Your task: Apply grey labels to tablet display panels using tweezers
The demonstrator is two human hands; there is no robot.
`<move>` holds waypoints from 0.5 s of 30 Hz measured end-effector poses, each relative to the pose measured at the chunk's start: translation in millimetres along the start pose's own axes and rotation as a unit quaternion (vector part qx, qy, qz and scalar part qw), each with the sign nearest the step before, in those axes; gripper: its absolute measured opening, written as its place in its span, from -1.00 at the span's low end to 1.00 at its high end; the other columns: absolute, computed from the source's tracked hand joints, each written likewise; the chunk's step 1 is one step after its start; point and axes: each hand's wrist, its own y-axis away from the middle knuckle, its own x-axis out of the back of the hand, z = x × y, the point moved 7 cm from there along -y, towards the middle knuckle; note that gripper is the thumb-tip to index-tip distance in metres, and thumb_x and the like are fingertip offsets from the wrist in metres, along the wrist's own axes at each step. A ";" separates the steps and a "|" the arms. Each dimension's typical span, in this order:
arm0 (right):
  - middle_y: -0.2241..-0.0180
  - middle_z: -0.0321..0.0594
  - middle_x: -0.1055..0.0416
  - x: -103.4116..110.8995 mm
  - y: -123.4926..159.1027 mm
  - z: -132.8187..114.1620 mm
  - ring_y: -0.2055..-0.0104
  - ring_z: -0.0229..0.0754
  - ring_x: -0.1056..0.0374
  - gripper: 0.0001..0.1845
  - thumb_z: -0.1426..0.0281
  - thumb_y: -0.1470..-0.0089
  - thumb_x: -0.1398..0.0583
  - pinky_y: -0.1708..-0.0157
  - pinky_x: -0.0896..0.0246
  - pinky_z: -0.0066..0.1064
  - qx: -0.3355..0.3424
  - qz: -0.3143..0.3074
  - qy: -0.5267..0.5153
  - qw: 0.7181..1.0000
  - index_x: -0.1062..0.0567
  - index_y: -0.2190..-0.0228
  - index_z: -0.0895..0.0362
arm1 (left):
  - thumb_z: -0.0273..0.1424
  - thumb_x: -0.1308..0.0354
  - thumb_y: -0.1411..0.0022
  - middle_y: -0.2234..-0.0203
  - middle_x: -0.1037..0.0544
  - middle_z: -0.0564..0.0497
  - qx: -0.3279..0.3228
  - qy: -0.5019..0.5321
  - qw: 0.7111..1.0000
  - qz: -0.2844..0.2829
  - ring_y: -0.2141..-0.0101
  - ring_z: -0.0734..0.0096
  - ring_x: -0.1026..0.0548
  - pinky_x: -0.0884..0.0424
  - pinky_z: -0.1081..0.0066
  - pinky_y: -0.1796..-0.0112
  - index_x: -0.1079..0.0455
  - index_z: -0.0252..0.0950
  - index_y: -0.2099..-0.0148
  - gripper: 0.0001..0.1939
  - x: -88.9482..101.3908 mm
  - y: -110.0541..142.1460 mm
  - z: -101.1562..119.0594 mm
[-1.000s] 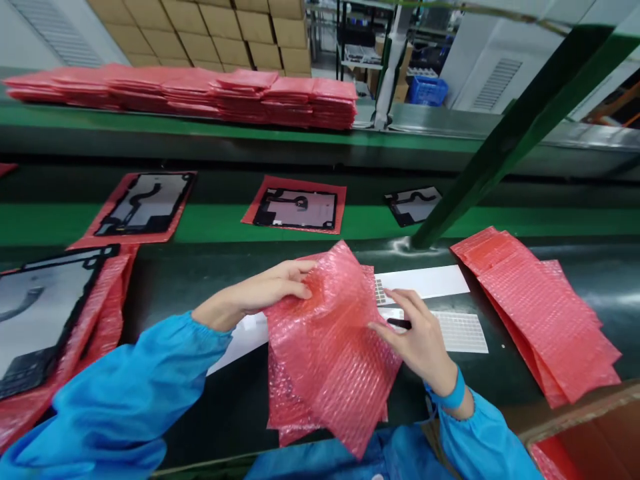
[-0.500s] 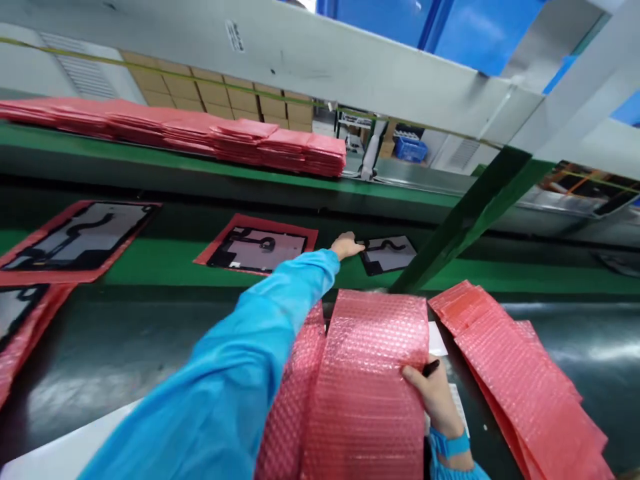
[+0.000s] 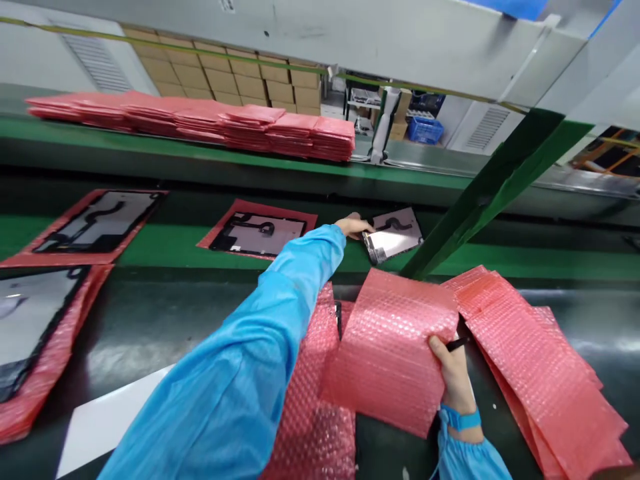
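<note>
My left hand (image 3: 354, 226) reaches far forward, its fingers closed on the near left edge of a flat screen panel (image 3: 400, 235) with a grey back and a dark curved ribbon cable. The panel is tilted up off the green strip and catches the light. My right hand (image 3: 454, 370) pinches the right edge of a red bubble-wrap bag (image 3: 393, 340), thumb on top. A black pen-like stick (image 3: 457, 343) pokes out of the same hand. Beneath the held bag lies another red bubble-wrap sheet (image 3: 320, 400), with a sliver of a dark item showing beside it.
More panels on red bags lie to the left, one panel (image 3: 267, 235) near my sleeve. A fanned pile of red bags (image 3: 535, 360) is at right. Bag stacks (image 3: 240, 125) line the back shelf. A slanted green post (image 3: 480, 200) stands right of my left hand. White sheet (image 3: 110, 413) at lower left.
The panel at my left hand has gone from lying flat to tilted up. My right hand has lifted and turned the bubble-wrap bag, baring the sheet below. The camera view has shifted slightly.
</note>
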 end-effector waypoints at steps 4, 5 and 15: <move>0.24 -0.23 -0.64 0.4 3.7 -3.7 0.11 -0.01 -0.55 -0.49 0.08 0.15 -0.47 0.09 -0.46 -0.22 -0.015 0.009 -0.026 1.000 -0.61 0.18 0.06 | -0.22 -0.26 -0.46 -0.10 -0.52 -0.16 0.015 0.099 0.994 0.032 0.00 0.16 -0.57 -0.59 0.09 0.01 -0.42 -0.32 -0.23 -0.59 23.8 38.7 -12.1; 0.22 -0.23 -0.64 0.8 4.8 -5.5 0.10 -0.02 -0.55 -0.48 0.08 0.16 -0.47 0.08 -0.46 -0.23 -0.017 0.017 -0.034 0.999 -0.61 0.17 0.06 | -0.22 -0.26 -0.46 -0.10 -0.52 -0.16 0.016 0.124 0.991 0.049 0.00 0.17 -0.57 -0.59 0.09 0.01 -0.42 -0.32 -0.22 -0.59 33.8 54.7 -19.0; 0.27 -0.32 -0.65 0.1 11.9 13.9 0.21 -0.07 -0.59 -0.48 0.02 0.14 -0.49 0.07 -0.50 -0.20 -0.112 -0.004 -0.096 0.989 -0.62 0.21 0.05 | -0.10 -0.38 -0.23 0.25 -0.63 0.00 0.068 0.308 0.935 0.161 0.28 0.24 -0.66 -0.63 0.31 0.31 -0.26 -0.15 -0.12 -0.46 44.6 347.5 -135.5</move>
